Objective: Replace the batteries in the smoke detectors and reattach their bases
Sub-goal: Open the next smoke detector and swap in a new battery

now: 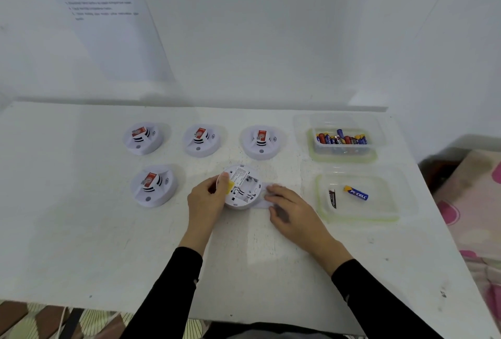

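An upturned white smoke detector lies mid-table with its battery bay showing and no battery visible in it. My left hand grips its left rim, thumb on a yellow tab. My right hand rests flat on a white base plate just right of the detector. Several other detectors stand dome-up: three in a far row and one at the near left. A blue battery and a dark battery lie in the near clear tray.
A clear tub holding several batteries stands at the far right on a green-rimmed lid. The white table meets a white wall behind, with a printed sheet taped up. A pink-patterned cloth lies off the right edge.
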